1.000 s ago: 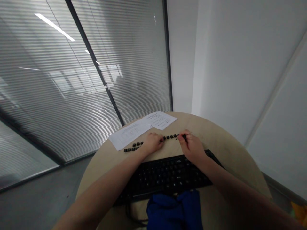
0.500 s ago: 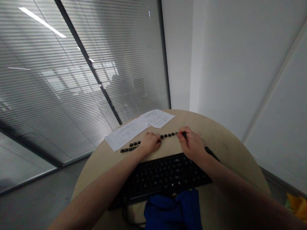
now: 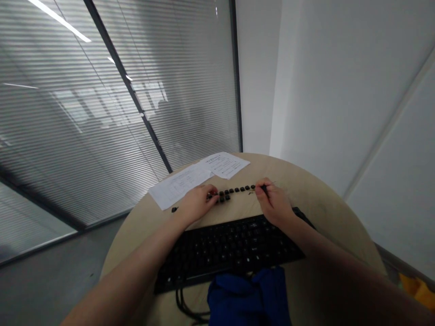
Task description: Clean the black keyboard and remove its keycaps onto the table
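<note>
Small black keycaps (image 3: 237,190) lie in two rows on the round table, beyond a black keyboard (image 3: 234,244). My left hand (image 3: 197,201) is at the left part of the rows, its thumb and fingers closed around a keycap; the fingers partly hide the caps there. One keycap (image 3: 174,209) shows left of that wrist. My right hand (image 3: 274,201), closed, grips a small black-handled keycap puller (image 3: 264,189) just past the right end of the far row. Thin wire shows at the puller's ends.
White printed sheets (image 3: 183,183) lie at the table's far left edge. Blue cloth (image 3: 248,299) is at the near edge, beside a black cable (image 3: 185,308). The round wooden table (image 3: 326,213) stands near a white wall and a glass partition with blinds.
My left hand has shifted left along the keycap rows, uncovering caps near the middle and covering those at the left. My right hand still grips the puller, and the view has tilted slightly.
</note>
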`<move>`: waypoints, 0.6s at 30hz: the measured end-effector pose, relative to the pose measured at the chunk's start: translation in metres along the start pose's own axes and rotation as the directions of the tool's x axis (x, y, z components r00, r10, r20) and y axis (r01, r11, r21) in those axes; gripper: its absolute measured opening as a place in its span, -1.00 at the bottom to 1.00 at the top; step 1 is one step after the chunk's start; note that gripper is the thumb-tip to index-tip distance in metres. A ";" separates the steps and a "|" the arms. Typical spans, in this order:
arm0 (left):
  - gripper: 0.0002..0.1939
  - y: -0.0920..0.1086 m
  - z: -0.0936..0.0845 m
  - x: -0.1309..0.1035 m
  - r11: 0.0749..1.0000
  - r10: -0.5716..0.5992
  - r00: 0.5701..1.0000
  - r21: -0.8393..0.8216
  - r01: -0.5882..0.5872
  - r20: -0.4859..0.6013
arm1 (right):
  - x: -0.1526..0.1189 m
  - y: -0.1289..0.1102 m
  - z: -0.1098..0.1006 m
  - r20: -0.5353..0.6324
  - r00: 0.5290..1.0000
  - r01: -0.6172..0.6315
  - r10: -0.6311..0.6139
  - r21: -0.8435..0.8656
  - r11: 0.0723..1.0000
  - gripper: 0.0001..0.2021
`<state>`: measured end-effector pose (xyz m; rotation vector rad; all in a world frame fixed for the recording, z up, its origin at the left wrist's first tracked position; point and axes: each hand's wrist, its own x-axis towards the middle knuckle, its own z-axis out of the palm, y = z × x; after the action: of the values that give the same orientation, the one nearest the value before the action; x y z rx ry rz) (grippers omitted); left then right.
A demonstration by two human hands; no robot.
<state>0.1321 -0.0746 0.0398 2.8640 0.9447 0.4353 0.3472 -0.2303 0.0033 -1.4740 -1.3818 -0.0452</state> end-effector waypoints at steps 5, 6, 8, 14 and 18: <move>-0.82 -0.004 0.010 -0.031 0.993 0.047 0.990 -0.112 -0.032 0.130 | -0.012 -0.003 0.017 0.314 0.940 -0.223 0.135 0.263 0.939 -0.73; -0.82 -0.005 0.015 -0.035 0.991 0.072 0.989 -0.121 -0.057 0.129 | -0.016 -0.005 0.021 0.378 0.913 -0.275 0.153 0.293 0.916 -0.71; -0.83 -0.007 0.026 -0.040 0.983 0.130 0.983 -0.147 -0.110 0.132 | -0.024 -0.006 0.029 0.476 0.861 -0.357 0.180 0.312 0.880 -0.68; -0.80 -0.012 0.043 -0.042 0.948 0.268 0.956 -0.208 -0.240 0.117 | -0.033 -0.003 0.039 0.567 0.782 -0.464 0.258 0.253 0.849 -0.60; -0.76 -0.013 0.047 -0.041 0.931 0.312 0.941 -0.241 -0.275 0.132 | -0.033 -0.004 0.038 0.566 0.770 -0.483 0.295 0.214 0.849 -0.60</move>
<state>0.1075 -0.0884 -0.0170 2.7868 0.4096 0.2920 0.3107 -0.2287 -0.0318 -1.4939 -1.3597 0.8919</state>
